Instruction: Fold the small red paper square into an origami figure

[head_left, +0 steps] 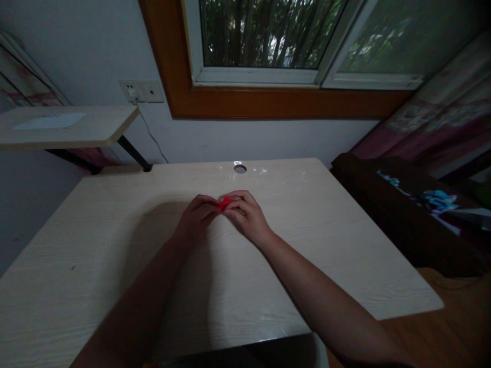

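Observation:
A small red piece, looking like folded paper (pixel 224 204), is pinched between my two hands over the middle of the table. My left hand (pixel 196 216) grips its left side with thumb and fingers. From the other side my right hand (pixel 247 214) closes on it, the fingertips covering its right edge. Only a pointed red part shows between the fingers, so its full shape is hidden. Both hands are close to the pale wooden tabletop (pixel 299 255).
A raised shelf (pixel 69 138) on black legs stands at the back left, with a white sheet (pixel 49 121) on it. A round cable hole (pixel 240 169) lies near the table's back edge. Beyond the right edge is a dark brown piece of furniture (pixel 383 204) with blue items.

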`<state>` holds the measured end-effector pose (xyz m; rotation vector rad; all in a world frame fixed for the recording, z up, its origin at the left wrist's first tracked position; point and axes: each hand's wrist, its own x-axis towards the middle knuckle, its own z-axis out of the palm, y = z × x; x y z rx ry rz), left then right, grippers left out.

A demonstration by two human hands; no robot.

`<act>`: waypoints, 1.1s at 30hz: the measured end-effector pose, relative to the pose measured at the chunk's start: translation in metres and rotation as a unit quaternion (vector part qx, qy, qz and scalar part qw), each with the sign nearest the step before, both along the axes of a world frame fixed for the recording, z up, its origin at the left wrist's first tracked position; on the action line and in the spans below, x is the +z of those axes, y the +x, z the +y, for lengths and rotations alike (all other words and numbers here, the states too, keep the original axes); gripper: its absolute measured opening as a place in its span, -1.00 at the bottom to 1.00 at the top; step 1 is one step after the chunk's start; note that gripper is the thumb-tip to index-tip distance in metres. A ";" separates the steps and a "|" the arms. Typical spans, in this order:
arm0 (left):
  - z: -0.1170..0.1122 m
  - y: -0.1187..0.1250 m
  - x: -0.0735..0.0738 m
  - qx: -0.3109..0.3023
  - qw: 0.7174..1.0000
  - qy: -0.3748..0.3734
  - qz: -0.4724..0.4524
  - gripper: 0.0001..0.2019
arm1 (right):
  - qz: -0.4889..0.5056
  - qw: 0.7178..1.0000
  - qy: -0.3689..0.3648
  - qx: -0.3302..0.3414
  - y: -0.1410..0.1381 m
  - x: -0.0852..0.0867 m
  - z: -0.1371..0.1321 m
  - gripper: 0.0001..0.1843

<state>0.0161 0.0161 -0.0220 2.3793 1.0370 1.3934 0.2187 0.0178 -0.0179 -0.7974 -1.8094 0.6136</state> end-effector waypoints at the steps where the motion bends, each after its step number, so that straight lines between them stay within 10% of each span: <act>1: 0.000 0.000 0.000 -0.003 1.000 -0.008 -0.003 -0.94 | 0.003 1.000 -0.004 0.004 0.000 0.001 0.000 -0.96; 15: 0.001 0.000 -0.007 -0.013 0.953 -0.267 -0.144 -0.82 | 0.206 0.940 -0.227 0.148 -0.005 -0.006 0.003 -0.83; 22: 0.000 0.001 -0.002 -0.050 0.948 -0.271 -0.162 -0.90 | 0.251 0.898 -0.310 0.186 -0.004 -0.012 0.004 -0.76; 33: 0.001 0.002 0.002 0.024 0.938 -0.295 -0.179 -0.90 | 0.160 0.973 -0.167 0.001 -0.006 -0.006 0.000 -0.74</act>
